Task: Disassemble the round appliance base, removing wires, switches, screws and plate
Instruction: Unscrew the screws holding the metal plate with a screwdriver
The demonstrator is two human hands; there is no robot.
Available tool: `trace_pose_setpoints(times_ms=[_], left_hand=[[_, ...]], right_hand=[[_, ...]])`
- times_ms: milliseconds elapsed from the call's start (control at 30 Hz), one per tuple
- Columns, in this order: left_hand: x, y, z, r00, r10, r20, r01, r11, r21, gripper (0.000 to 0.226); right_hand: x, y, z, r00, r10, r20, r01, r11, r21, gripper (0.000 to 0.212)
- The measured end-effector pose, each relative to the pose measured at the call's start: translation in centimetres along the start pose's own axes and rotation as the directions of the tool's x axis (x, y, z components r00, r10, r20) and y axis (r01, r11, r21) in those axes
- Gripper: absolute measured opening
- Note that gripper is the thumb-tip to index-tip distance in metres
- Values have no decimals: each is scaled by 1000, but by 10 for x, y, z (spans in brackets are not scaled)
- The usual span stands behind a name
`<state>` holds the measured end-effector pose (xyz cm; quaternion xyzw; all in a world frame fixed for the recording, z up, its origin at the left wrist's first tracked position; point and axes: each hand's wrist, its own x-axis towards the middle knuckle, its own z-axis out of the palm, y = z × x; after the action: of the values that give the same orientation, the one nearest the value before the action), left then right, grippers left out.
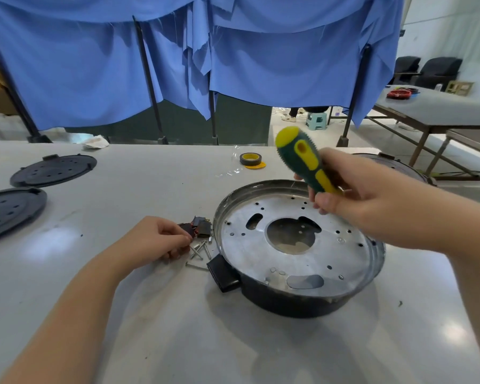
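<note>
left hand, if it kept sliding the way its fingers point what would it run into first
The left hand points right along the table, fingertips at the black switches. Just past them lie the loose screws, then the round base. Contact with the switches looks immediate, though depth is unclear.

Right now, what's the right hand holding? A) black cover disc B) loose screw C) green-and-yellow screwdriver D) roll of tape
C: the right hand grips the green-and-yellow screwdriver by its handle above the round base; the tape roll sits untouched on the table.
</note>
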<state>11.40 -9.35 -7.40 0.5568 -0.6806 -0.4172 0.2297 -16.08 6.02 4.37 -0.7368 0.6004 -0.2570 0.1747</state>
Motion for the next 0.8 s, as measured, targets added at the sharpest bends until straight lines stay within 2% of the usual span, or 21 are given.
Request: trace_pose_setpoints(times_ms=[167, 333, 400, 467, 533, 667, 800], left_hand=[[1, -1, 7, 996, 89, 16, -90, 990, 104, 13], [0, 1, 17, 974, 224, -24, -206, 931, 302, 13], [-2, 6, 20, 956, 286, -62, -249, 907, 338, 13], [-6, 12, 23, 931, 351, -97, -301, 892, 337, 16], [-10, 18, 27, 919, 387, -70, -350, 886, 304, 20], [-18, 24, 35, 921, 382, 72, -388, 892, 230, 30], [-19, 25, 35, 930, 352, 102, -366, 910, 195, 30]], right_hand=[[0, -9, 15, 990, 76, 115, -60, 988, -142, 22], [-3, -13, 28, 941, 166, 294, -77, 954, -290, 11], [-5, -13, 31, 917, 187, 352, -50, 930, -365, 23], [-4, -13, 33, 897, 218, 385, -50, 915, -401, 42], [-1, -12, 39, 879, 244, 411, -54, 905, -423, 46], [1, -8, 50, 892, 203, 404, -8, 901, -435, 25], [3, -11, 45, 910, 124, 395, 13, 945, -327, 18]])
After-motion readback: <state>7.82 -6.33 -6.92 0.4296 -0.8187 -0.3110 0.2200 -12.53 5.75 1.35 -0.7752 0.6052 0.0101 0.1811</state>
